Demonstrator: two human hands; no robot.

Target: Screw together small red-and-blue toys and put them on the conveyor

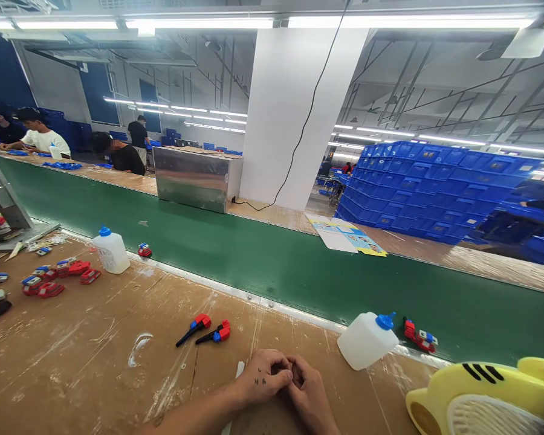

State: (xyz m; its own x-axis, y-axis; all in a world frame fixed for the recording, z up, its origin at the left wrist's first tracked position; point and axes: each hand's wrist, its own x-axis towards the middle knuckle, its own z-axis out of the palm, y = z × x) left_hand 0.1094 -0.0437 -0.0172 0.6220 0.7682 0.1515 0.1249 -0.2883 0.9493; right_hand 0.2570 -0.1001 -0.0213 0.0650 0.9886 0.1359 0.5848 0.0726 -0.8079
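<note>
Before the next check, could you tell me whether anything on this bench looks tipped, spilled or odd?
Yes: the white bottle with the blue cap lies tipped on its side at the conveyor edge, while the other bottle stands upright. Pale smears mark the brown bench top.

Both hands meet low on the scuffed brown worktable (95, 362), the left hand (265, 377) and right hand (310, 396) pressed fingers to fingers, whatever they pinch hidden. Two red-and-blue toy parts (206, 329) lie just beyond them. A white glue bottle (367, 339) lies tipped near the green conveyor belt (272, 260).
</note>
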